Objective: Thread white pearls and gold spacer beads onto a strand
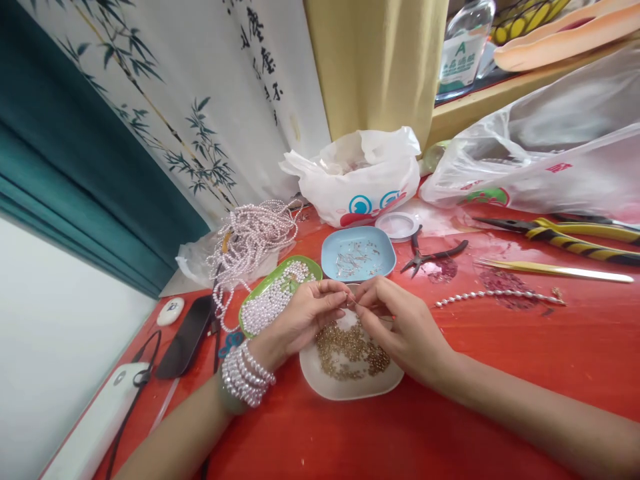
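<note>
Both hands meet over a white dish (313,380) that holds small gold beads (350,350). My left hand (317,310) is closed in a pinch, with strands of pearly beads (247,375) wound round its wrist. My right hand (395,320) pinches too, its fingertips almost touching the left ones. A thin, thread-like piece seems to show between the fingertips, but it is too small to name. Just left of the hands, a green dish (316,267) holds loose white pearl beads (270,303). Beyond them, a blue dish (333,247) contains small metal bits.
Bundled pearl strands (255,233) lie at the back left, near a black phone (185,337) and a white power bank (95,420). Small pliers (433,255), tweezers (555,269), a beaded strand (500,295) and larger yellow-black pliers (575,233) lie right. Plastic bags (360,180) stand behind.
</note>
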The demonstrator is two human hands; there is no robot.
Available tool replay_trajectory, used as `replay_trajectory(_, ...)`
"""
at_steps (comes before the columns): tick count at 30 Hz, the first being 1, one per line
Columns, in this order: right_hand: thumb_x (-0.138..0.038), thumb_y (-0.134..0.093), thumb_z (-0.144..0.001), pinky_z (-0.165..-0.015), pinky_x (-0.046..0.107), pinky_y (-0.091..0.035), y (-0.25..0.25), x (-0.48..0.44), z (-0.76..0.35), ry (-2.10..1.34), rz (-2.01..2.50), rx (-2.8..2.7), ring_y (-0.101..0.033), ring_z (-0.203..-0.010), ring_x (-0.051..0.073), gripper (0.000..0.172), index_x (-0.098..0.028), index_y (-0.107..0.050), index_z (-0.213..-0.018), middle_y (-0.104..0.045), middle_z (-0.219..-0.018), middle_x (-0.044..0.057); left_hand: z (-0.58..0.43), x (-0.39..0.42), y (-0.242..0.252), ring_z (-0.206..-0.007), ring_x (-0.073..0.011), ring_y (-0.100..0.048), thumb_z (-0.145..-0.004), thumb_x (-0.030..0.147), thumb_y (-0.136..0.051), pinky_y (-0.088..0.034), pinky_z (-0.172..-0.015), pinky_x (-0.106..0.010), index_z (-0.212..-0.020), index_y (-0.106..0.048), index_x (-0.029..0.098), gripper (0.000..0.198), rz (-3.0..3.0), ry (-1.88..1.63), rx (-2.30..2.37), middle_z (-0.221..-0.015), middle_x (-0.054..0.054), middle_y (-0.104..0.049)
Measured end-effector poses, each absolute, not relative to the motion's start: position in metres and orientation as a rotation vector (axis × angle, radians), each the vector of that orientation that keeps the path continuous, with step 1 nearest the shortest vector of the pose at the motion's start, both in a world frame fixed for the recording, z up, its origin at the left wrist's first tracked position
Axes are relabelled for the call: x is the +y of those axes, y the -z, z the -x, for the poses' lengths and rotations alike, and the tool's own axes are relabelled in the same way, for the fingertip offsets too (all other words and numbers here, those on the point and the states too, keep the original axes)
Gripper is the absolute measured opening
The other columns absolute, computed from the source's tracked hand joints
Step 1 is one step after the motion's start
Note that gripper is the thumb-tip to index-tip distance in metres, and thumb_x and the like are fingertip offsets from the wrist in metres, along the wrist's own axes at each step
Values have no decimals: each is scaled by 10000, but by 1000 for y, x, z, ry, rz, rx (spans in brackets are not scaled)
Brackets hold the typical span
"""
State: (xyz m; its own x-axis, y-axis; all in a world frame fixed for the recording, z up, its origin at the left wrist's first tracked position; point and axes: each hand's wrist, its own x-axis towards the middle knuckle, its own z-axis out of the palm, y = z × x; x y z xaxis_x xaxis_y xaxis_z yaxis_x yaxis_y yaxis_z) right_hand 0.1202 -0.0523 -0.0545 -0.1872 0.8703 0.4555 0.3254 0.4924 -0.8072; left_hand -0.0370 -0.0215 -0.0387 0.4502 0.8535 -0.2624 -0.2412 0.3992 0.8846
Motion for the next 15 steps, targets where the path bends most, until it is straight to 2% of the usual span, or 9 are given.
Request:
replay_trajectory(11,-157,-451,-786,-553,260,-418,56,-52,-120,-710,1039,-1709,-532,-637,138,112,-189,-467,-680,-556,-719,34,34,-23,36,-630,-56,-581,-620,114,-728,-443,-560,-132,-768,-620,122,183,-883,-854,876,-743,-14,-634)
replay_trajectory(15,-180,-456,-801,-555,259,-429,56,-51,-120,-719,1027,-1701,-535,-635,132,118,-188,-478,-686,-563,-726,32,32,-23,35,-615,-56,-572,-603,131,-738,-432,-553,-141,-725,-624,111,167,-902,-864,906,-733,-18,-635)
